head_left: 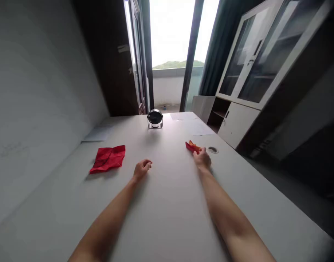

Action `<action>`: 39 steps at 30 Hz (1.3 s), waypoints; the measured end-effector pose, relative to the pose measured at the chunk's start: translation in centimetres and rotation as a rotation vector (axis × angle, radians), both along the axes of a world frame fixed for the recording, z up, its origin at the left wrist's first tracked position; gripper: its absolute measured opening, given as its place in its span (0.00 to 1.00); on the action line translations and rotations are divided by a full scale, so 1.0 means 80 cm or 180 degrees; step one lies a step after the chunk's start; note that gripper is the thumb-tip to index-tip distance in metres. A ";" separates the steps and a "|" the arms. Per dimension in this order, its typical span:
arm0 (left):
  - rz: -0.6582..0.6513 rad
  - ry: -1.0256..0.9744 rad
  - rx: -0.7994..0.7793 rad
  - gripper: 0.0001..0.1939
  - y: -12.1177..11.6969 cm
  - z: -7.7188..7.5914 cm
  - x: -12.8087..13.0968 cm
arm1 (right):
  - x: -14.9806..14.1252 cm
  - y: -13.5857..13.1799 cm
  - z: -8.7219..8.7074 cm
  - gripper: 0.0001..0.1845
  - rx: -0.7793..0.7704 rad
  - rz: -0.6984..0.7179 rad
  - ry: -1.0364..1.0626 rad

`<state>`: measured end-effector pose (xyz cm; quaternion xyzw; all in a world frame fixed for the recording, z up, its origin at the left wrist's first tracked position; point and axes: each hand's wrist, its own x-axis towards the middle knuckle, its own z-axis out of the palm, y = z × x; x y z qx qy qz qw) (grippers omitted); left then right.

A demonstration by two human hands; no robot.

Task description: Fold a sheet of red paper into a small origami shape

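Observation:
Both my forearms reach out over a pale grey table [167,203]. My right hand [202,158] rests on the table with its fingers pinched on a small folded red and orange paper piece [193,146]. My left hand [142,169] lies near the table's middle, fingers loosely curled, with nothing visible in them. A creased red paper sheet [108,158] lies flat to the left of my left hand, apart from it.
A small round black and silver device [155,118] stands at the far middle of the table. White paper sheets [99,134] lie at the far left and far right. A round cable grommet [213,149] sits beside my right hand. Cabinets [246,91] stand on the right.

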<state>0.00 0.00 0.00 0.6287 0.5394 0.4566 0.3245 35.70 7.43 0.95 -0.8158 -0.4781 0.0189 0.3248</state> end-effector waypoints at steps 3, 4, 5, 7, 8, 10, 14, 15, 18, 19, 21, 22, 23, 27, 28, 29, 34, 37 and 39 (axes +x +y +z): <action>-0.0011 0.0001 0.0012 0.13 0.000 0.000 0.002 | -0.004 -0.002 0.003 0.17 0.0157 -0.0059 -0.0085; -0.0010 0.0004 0.0014 0.13 0.000 0.000 0.003 | -0.006 -0.003 0.004 0.16 0.0246 -0.0040 -0.0122; -0.0010 0.0011 0.0017 0.13 -0.001 0.001 0.004 | -0.008 -0.004 0.005 0.15 0.0361 -0.0009 -0.0173; 0.0000 0.0014 0.0009 0.13 -0.001 0.003 0.005 | -0.013 -0.006 0.007 0.12 0.0631 0.0133 -0.0269; 0.0015 0.0016 -0.0001 0.13 -0.002 0.004 0.005 | -0.017 -0.007 0.008 0.10 0.0762 0.0255 -0.0293; 0.0068 0.0059 -0.0016 0.13 -0.003 0.007 0.004 | -0.029 -0.008 0.008 0.10 0.0965 0.0615 -0.0261; 0.0215 0.0476 0.0060 0.13 -0.008 0.014 -0.001 | -0.056 -0.012 0.003 0.12 0.0932 0.1611 -0.0034; 0.0285 0.0630 0.0122 0.12 -0.010 0.018 -0.003 | -0.061 -0.013 0.002 0.13 0.0888 0.1801 -0.0009; 0.0649 0.1092 0.0499 0.12 -0.010 0.038 -0.016 | -0.068 -0.014 -0.001 0.13 0.0834 0.2065 0.0010; 0.0801 0.1240 0.0668 0.12 -0.008 0.048 -0.025 | -0.068 -0.014 -0.001 0.13 0.0831 0.2084 0.0021; 0.1078 0.1550 0.0952 0.12 -0.003 0.069 -0.052 | -0.068 -0.014 0.000 0.13 0.0802 0.2105 0.0051; 0.1245 0.1698 0.1027 0.12 -0.001 0.078 -0.071 | -0.069 -0.014 0.002 0.13 0.0793 0.2111 0.0065; 0.1435 0.1827 0.1049 0.13 0.001 0.085 -0.092 | -0.071 -0.015 0.004 0.13 0.0792 0.2117 0.0084; 0.2304 0.2310 0.0716 0.12 -0.004 0.079 -0.191 | -0.109 -0.031 0.019 0.13 0.0844 0.2277 0.0321; 0.2428 0.2417 0.0585 0.12 -0.008 0.069 -0.213 | -0.126 -0.038 0.023 0.13 0.0844 0.2380 0.0466; 0.2496 0.2504 0.0445 0.13 -0.012 0.057 -0.231 | -0.147 -0.046 0.027 0.13 0.0787 0.2561 0.0640; 0.2355 0.2654 -0.0208 0.25 -0.025 0.006 -0.269 | -0.270 -0.082 0.035 0.08 0.0363 0.3738 0.1260; 0.2228 0.2764 -0.0248 0.27 -0.026 -0.002 -0.261 | -0.339 -0.084 0.031 0.07 0.0231 0.4077 0.1530; 0.2099 0.2826 -0.0139 0.26 -0.027 -0.002 -0.252 | -0.374 -0.077 0.026 0.09 0.0129 0.4159 0.1710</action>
